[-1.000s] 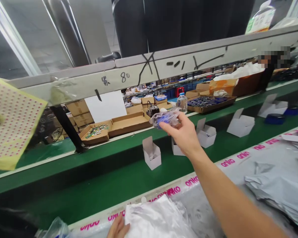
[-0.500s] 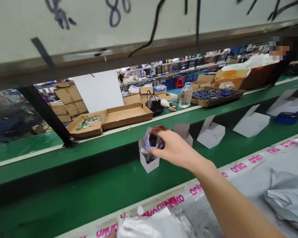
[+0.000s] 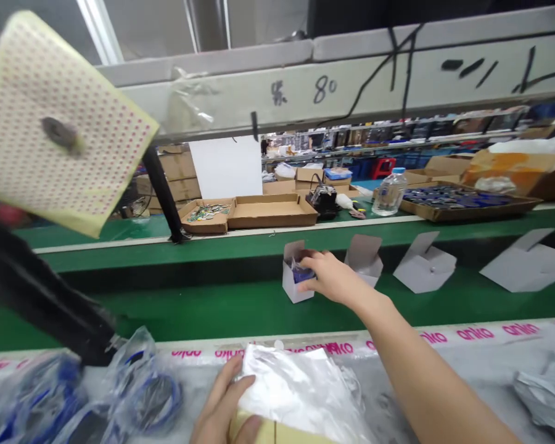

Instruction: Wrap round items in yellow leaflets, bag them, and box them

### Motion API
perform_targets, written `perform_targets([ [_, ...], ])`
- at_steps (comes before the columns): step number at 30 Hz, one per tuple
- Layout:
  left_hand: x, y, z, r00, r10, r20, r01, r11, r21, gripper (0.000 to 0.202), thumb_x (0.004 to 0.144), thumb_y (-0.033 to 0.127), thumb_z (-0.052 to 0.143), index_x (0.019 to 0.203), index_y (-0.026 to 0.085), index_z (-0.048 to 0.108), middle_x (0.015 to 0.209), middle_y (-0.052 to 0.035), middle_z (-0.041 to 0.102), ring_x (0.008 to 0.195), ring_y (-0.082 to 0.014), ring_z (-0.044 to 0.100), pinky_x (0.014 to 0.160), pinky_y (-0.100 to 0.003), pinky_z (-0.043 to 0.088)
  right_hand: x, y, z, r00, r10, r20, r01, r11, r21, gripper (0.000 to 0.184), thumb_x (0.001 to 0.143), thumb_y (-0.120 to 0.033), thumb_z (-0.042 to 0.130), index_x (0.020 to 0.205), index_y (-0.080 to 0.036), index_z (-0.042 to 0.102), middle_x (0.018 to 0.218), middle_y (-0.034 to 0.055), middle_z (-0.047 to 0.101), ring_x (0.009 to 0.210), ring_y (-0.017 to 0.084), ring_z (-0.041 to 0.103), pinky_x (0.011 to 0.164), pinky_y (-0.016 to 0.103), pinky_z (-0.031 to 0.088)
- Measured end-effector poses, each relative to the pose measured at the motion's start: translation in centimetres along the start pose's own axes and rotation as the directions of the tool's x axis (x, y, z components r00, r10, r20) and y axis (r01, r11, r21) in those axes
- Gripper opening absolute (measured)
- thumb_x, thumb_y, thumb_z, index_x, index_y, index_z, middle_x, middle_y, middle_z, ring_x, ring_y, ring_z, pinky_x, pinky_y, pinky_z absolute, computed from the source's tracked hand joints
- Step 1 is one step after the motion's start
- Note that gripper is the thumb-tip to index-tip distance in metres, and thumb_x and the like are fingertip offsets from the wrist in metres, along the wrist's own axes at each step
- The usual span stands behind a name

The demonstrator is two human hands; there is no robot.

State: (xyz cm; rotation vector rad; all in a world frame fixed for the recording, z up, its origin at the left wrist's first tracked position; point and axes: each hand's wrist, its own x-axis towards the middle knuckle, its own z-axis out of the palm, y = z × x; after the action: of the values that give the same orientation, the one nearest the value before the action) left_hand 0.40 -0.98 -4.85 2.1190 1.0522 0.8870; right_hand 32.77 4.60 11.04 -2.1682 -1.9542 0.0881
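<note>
Pinching a bagged blue piece (image 3: 300, 274) with right hand (image 3: 330, 277), partly in a white box (image 3: 298, 292). Touching white plastic (image 3: 291, 382) with left hand (image 3: 219, 407), can't tell if gripping tbh.

The left hand (image 3: 217, 416) and right hand (image 3: 326, 274) are showing bare; the slim right wrist (image 3: 372, 306) is bearing a small bony bump (image 3: 387, 302), and the bare right forearm (image 3: 416, 357) is widening smoothly beyond it.

Between the black bar (image 3: 50, 302) and the leftmost white box (image 3: 291, 283), the green belt (image 3: 203, 305) is offering open room. The right grip (image 3: 329, 276) is partly blocking that box's mouth, other white boxes (image 3: 423, 270) are standing rightward, and the beam (image 3: 240, 95) is barring passage above
</note>
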Motion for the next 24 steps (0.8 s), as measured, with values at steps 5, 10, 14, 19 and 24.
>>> perform_targets([
  [5,0.0,0.9,-0.7,0.995,-0.038,0.095,0.038,0.999,-0.003,0.037,0.095,0.038,0.057,0.129,0.03,0.065,0.16,-0.0089,0.042,0.144,-0.0272,0.047,0.117,-0.042,0.043,-1.5,-0.2,0.4,0.99,-0.103,0.099,0.114,0.988,-0.108,0.041,0.086,-0.029,0.072,0.126,-0.025,0.071,0.145,0.0099,0.057,0.121,0.038,0.053,0.091,0.049,0.052],
  [10,0.5,3.0,-1.9,0.974,-0.132,0.186,0.137,0.99,-0.013,0.039,0.092,0.028,0.057,0.131,0.028,0.063,0.163,-0.008,0.037,0.149,-0.0279,0.04,0.123,-0.046,0.035,-1.9,-0.5,1.6,0.988,-0.078,0.13,0.084,0.996,-0.035,0.041,0.087,-0.031,0.067,0.127,-0.024,0.069,0.143,0.0088,0.059,0.123,0.035,0.058,0.09,0.042,0.052],
  [14,0.6,4.9,-2.4,0.968,-0.141,0.208,0.158,0.985,-0.063,0.044,0.089,0.023,0.059,0.132,0.019,0.063,0.162,-0.0127,0.037,0.148,-0.0268,0.04,0.125,-0.044,0.032,-1.7,-0.9,2.4,0.989,-0.07,0.13,0.076,0.996,-0.036,0.041,0.087,-0.033,0.064,0.125,-0.018,0.067,0.136,0.0156,0.062,0.111,0.034,0.068,0.084,0.041,0.054],
  [19,0.3,5.0,-2.7,0.977,-0.102,0.187,0.127,0.984,-0.124,0.05,0.087,0.026,0.066,0.136,0.018,0.062,0.16,-0.0133,0.041,0.149,-0.0266,0.04,0.125,-0.041,0.032,-1.2,-0.9,3.4,0.974,0.017,0.225,-0.047,0.991,0.126,0.043,0.089,-0.032,0.063,0.128,-0.017,0.066,0.134,0.0207,0.064,0.059,0.022,0.072,0.081,0.04,0.056],
  [24,-0.1,4.5,-2.6,0.985,-0.072,0.157,0.092,0.988,-0.127,0.051,0.086,0.026,0.069,0.135,0.015,0.063,0.158,-0.0164,0.043,0.147,-0.0276,0.043,0.124,-0.038,0.033,-2.2,-1.7,2.9,0.962,0.045,0.268,-0.081,0.989,0.124,0.056,0.092,-0.036,0.058,0.142,-0.011,0.056,0.128,0.0274,0.065,0.049,0.019,0.069,0.054,0.034,0.055],
])
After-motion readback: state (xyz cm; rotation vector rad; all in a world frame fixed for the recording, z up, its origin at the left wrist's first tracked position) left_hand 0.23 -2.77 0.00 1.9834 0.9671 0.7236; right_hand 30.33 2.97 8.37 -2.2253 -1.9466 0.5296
